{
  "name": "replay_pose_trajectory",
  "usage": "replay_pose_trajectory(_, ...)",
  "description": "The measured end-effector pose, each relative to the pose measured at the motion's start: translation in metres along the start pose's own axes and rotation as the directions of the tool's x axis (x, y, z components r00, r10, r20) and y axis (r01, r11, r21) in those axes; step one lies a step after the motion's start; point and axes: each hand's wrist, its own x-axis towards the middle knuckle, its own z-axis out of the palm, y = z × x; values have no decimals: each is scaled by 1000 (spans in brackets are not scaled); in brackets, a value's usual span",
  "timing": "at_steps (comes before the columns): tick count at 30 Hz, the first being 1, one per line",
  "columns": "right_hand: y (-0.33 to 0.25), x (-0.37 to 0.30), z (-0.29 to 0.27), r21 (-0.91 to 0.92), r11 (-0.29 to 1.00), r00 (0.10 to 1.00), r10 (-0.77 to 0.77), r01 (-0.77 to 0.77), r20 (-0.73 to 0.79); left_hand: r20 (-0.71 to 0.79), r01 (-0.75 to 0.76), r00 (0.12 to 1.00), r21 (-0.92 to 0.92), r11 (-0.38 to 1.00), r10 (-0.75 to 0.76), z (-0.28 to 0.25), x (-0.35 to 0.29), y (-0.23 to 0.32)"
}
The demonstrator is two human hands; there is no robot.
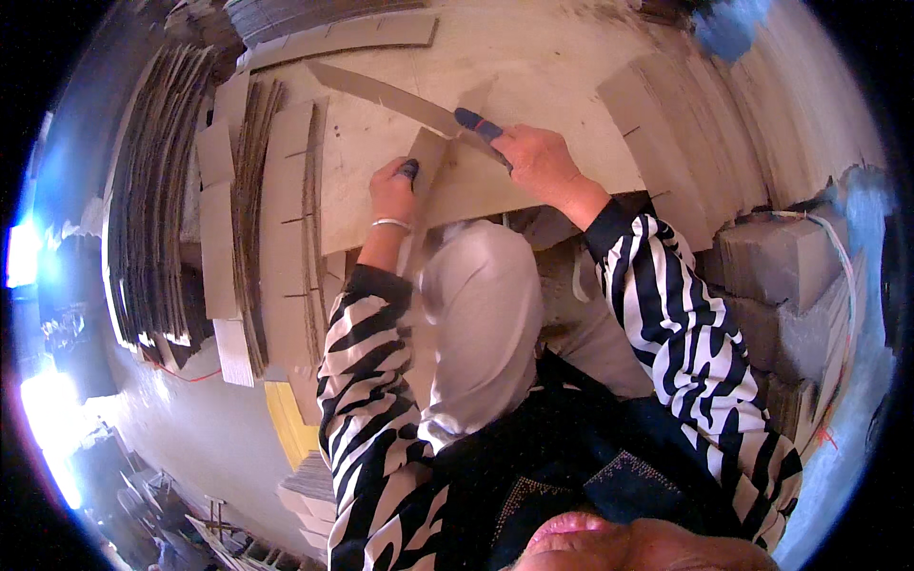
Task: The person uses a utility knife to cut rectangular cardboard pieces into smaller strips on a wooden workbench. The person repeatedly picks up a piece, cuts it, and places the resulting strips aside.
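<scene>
Cardboard strip [381,95] is positioned over the desk [552,76], running obliquely from the desk's far left portion toward its centre; the grip of the right hand [541,160] is clamped on the strip's inner end, near the desk's centre, so most of the length projects from the grip toward the desk's far left corner; dark coverings enclose the gripping fingertips, one with a red band.

Second strip [433,155] extends from the desk's centre toward its near edge; the grip of the left hand [390,190] is clamped on the strip's left side, with a dark-covered thumb against it; whether the two strips are joined cannot be told.

Slotted cardboard sheets [288,171] lie along the desk's left side; slotted panels [657,143] lie along its right side; a long slotted piece [347,41] lies at its far edge; a bundled cardboard stack [776,257] is located beyond the desk's near right corner.
</scene>
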Motion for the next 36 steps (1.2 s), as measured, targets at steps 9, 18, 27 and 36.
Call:
replay_pose_trajectory(9, 20, -3, -1, 25, 1000, 985, 3, -8, 175, 328, -374, 906, 329, 867, 266, -10, -3, 53)
replay_pose_trajectory(18, 37, -8, -9, -51, 981, 956, 193, -186, 223, 563, -54, 812, 341, 939, -157, -29, -21, 67)
replay_pose_trajectory(27, 35, -6, -9, -88, 957, 928, 288, -275, 235, -128, 128, 985, 992, 9, 112, -177, 40, 15)
replay_pose_trajectory(36, 37, -5, -9, -70, 966, 941, 259, -249, 217, -177, 181, 983, 981, -77, 50, -141, 27, -5)
